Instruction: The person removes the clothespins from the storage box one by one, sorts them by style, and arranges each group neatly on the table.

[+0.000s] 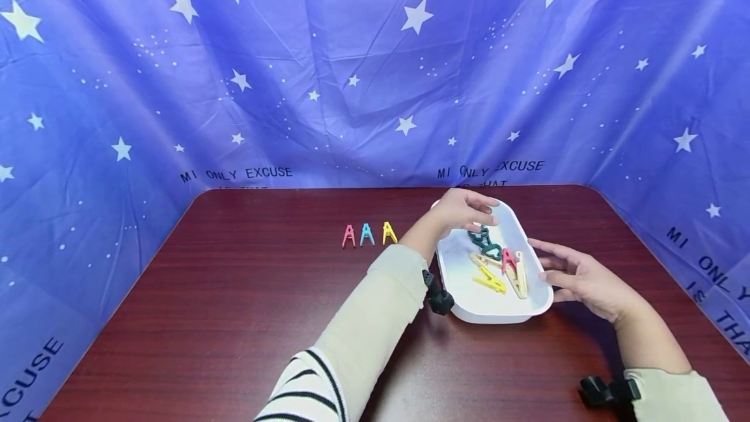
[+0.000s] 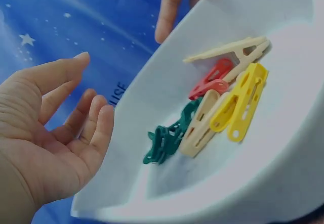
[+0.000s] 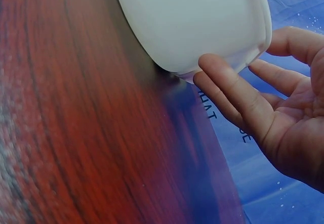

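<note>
My left hand (image 1: 463, 209) hovers over the far left part of a white tray (image 1: 489, 308), fingers loosely bent. In the left wrist view nothing lies between those fingers. At the tray's right wall, my right hand (image 1: 588, 282) touches the side with fairly straight fingers, its thumb near the rim. Inside the tray are dark green clothespins (image 2: 164, 142), cream clothespins (image 2: 200, 125), a red clothespin (image 1: 508, 260) and a yellow clothespin (image 1: 491, 281). Some of them overlap.
Left of the tray, a pink clothespin (image 1: 349, 236), a blue clothespin (image 1: 366, 234) and a yellow clothespin (image 1: 389, 233) stand in a row on the dark red wooden table (image 1: 234, 318). A blue star-patterned curtain (image 1: 328, 116) encloses the table's back and sides.
</note>
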### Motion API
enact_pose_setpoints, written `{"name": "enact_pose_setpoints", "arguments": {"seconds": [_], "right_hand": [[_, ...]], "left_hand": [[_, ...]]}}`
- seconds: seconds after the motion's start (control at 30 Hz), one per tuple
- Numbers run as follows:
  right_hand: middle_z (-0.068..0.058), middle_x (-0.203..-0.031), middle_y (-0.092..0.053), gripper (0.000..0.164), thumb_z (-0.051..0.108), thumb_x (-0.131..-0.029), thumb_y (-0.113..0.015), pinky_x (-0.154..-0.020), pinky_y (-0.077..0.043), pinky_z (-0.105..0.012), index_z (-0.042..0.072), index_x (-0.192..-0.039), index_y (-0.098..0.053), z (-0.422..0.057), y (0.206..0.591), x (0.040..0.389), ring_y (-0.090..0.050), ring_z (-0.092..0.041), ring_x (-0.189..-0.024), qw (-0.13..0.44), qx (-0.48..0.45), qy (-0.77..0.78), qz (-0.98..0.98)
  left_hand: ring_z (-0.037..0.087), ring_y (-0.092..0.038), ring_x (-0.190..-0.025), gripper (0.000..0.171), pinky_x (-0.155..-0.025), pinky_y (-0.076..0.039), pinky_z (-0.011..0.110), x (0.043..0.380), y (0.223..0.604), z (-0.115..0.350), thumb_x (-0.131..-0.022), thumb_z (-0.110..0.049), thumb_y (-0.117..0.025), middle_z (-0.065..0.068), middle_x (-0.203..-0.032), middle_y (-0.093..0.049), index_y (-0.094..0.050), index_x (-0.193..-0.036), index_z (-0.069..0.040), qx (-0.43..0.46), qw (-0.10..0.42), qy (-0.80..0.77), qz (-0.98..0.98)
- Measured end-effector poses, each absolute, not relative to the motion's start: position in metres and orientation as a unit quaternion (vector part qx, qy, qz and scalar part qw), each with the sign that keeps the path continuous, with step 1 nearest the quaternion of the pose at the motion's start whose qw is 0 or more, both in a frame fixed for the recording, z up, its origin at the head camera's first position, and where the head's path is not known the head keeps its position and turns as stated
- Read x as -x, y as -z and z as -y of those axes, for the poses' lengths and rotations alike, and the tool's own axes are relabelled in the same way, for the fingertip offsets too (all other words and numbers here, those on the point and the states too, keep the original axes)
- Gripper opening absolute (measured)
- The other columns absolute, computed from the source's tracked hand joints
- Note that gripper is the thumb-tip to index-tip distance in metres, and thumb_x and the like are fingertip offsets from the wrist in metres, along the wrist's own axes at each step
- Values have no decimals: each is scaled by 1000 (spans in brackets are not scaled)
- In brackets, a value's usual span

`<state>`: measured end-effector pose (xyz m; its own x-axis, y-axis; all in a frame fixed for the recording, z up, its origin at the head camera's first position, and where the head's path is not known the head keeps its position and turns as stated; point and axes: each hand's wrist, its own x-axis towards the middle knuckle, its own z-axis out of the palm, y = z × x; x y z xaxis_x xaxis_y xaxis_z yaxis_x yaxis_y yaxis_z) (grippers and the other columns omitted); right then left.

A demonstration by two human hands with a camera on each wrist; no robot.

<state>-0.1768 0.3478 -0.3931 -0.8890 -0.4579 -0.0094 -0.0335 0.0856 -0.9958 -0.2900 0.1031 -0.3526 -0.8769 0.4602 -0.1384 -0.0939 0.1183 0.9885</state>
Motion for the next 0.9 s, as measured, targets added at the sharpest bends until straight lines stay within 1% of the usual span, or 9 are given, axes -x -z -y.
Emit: {"name": "enact_pose_setpoints", "arguments": {"seconds": [0.13,0.2,0.4,0.5,0.7,0.8,0.9], "right_hand": [[-3,-117,-65,56,-6,-96,-52,-70,-58,-47,18,-146,-44,-347,393,177,-67,-22,-98,161,168,653,-721],[-3,-118,-65,56,-6,-96,-52,-70,-58,-47,17,-147,-42,-347,393,176,-67,-22,-98,161,168,653,-721],[-4,-118,-65,56,-6,-96,-51,-70,-58,-47,15,-147,-41,-348,393,176,-67,-22,-99,163,169,657,-716],[-4,-119,-65,56,-7,-96,-51,-71,-58,-47,15,-147,-42,-348,393,177,-67,-23,-99,164,169,659,-714],[-5,-119,-64,57,-7,-96,-52,-71,-58,-47,14,-148,-41,-348,394,177,-67,-23,-100,162,172,658,-715],[-5,-119,-65,57,-7,-96,-52,-70,-58,-47,14,-147,-41,-349,395,177,-67,-23,-99,161,173,659,-714],[-6,-118,-65,57,-7,-95,-52,-70,-58,-47,14,-147,-42,-350,395,177,-67,-23,-99,161,173,661,-712]], "left_hand": [[12,-65,-81,33,-81,-57,37,293,359,-113,-78,2,-80,3,-90,-69,-75,-109,-8,-125,230,-662,-703],[12,-65,-81,32,-83,-57,39,293,362,-118,-78,2,-79,4,-91,-70,-75,-109,-7,-125,237,-661,-701],[12,-65,-86,33,-81,-57,37,293,372,-128,-78,2,-79,5,-101,-70,-74,-109,-8,-117,248,-644,-714],[12,-66,-87,35,-79,-57,34,292,380,-130,-78,2,-79,5,-104,-71,-74,-110,-9,-123,240,-617,-739],[5,-64,-83,36,-69,-54,21,288,388,-133,-75,-1,-82,0,-104,-73,-76,-108,-13,-166,205,-523,-810],[2,-63,-86,37,-73,-50,15,285,390,-135,-73,-3,-84,-3,-103,-73,-76,-108,-14,-197,197,-473,-836],[0,-61,-86,38,-77,-46,11,282,392,-136,-71,-5,-86,-7,-100,-73,-77,-107,-15,-208,198,-435,-853]]}}
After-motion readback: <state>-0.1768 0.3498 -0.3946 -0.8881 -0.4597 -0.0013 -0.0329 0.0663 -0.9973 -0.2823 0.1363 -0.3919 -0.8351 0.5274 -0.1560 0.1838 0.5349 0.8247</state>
